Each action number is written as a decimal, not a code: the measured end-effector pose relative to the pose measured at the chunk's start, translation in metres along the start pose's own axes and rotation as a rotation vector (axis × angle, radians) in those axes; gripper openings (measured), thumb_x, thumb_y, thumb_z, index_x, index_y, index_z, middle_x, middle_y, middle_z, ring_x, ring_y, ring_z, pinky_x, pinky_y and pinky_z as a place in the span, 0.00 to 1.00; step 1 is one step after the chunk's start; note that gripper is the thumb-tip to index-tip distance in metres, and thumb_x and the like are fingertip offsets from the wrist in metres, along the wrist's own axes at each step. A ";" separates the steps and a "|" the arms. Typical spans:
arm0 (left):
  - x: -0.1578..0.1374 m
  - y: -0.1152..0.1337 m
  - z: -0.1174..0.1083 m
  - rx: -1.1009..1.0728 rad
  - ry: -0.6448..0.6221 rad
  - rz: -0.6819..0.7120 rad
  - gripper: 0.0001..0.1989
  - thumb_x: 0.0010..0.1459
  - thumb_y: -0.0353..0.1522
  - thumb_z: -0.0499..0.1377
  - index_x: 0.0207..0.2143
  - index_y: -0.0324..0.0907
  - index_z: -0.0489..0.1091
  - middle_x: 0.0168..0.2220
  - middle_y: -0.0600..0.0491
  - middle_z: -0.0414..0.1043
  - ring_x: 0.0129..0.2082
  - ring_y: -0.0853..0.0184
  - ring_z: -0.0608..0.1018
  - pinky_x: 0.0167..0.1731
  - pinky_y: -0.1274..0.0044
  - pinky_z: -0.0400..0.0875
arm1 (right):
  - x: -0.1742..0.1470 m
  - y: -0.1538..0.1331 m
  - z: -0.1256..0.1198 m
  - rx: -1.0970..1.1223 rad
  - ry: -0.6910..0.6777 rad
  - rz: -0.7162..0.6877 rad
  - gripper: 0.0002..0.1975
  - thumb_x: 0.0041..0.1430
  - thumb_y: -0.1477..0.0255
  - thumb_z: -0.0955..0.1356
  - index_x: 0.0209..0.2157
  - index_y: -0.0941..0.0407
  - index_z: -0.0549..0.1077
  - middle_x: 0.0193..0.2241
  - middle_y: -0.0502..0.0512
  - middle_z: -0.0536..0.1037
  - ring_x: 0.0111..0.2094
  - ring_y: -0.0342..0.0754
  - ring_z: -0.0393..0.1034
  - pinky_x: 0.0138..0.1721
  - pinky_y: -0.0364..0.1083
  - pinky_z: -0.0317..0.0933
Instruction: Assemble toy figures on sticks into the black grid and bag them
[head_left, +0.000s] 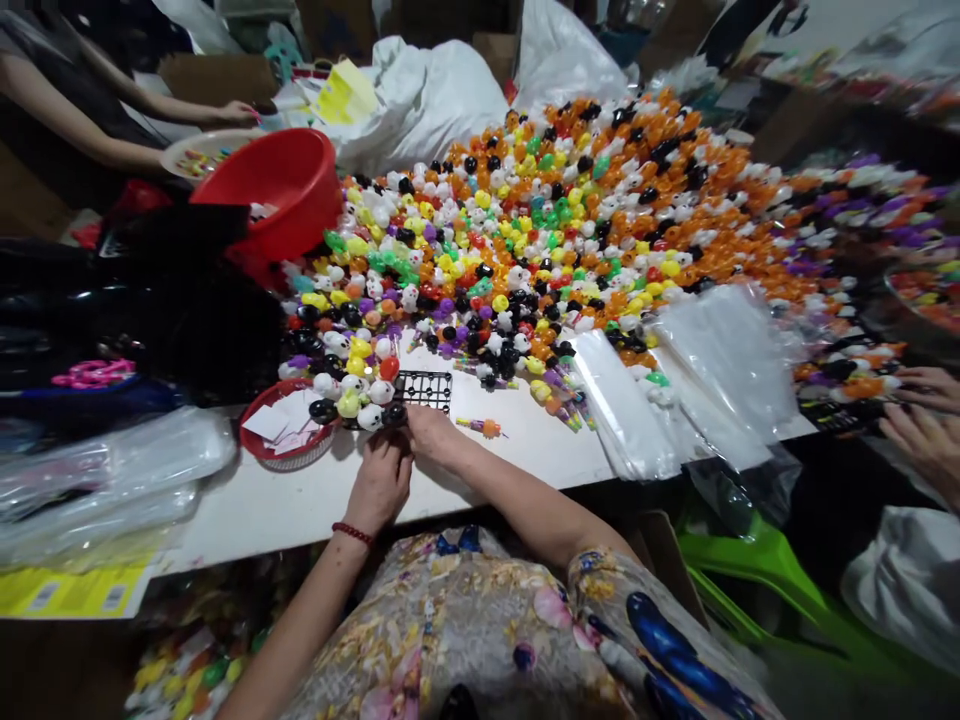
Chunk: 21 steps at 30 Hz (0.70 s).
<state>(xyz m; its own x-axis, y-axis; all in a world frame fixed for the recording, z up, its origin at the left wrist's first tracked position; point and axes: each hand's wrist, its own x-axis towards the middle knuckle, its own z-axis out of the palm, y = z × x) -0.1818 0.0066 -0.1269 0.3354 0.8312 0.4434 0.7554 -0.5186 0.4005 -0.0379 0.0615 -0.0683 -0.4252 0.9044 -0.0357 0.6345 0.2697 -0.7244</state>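
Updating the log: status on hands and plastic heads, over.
Left hand and right hand together at plastic heads; grip hidden. Black grid, red basket close by.

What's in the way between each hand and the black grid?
Right hand: nothing visible; it's at the near edge of the black grid, contact unclear. Left hand: the right hand and the clustered white, black and yellow toy heads stand in between.

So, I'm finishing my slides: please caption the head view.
Left hand and right hand close together at clustered plastic toy heads beside a black plastic grid, before a multicoloured toy heap.
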 end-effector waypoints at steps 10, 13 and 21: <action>0.001 0.002 -0.001 0.027 0.001 0.030 0.14 0.66 0.31 0.48 0.51 0.40 0.67 0.49 0.41 0.73 0.52 0.52 0.72 0.52 0.58 0.67 | -0.006 0.009 0.002 -0.025 0.049 -0.015 0.08 0.61 0.73 0.68 0.43 0.56 0.75 0.39 0.56 0.78 0.41 0.50 0.71 0.44 0.47 0.65; -0.001 0.000 0.001 0.047 0.007 0.027 0.15 0.65 0.31 0.48 0.52 0.39 0.67 0.50 0.41 0.73 0.53 0.52 0.71 0.53 0.58 0.67 | -0.032 0.030 -0.021 -0.108 0.233 -0.079 0.11 0.64 0.72 0.66 0.47 0.56 0.73 0.45 0.59 0.76 0.46 0.51 0.69 0.49 0.48 0.64; -0.003 -0.005 0.005 0.037 0.020 0.021 0.16 0.62 0.28 0.50 0.51 0.39 0.68 0.50 0.41 0.73 0.53 0.51 0.71 0.53 0.57 0.66 | -0.123 0.120 -0.107 -0.699 0.726 0.472 0.08 0.61 0.78 0.63 0.37 0.59 0.73 0.39 0.66 0.71 0.42 0.58 0.61 0.43 0.55 0.59</action>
<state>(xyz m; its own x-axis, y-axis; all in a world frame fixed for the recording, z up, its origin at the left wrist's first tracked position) -0.1838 0.0075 -0.1344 0.3403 0.8161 0.4672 0.7690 -0.5274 0.3612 0.1596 0.0176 -0.0773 0.2885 0.8823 0.3719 0.9541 -0.2322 -0.1892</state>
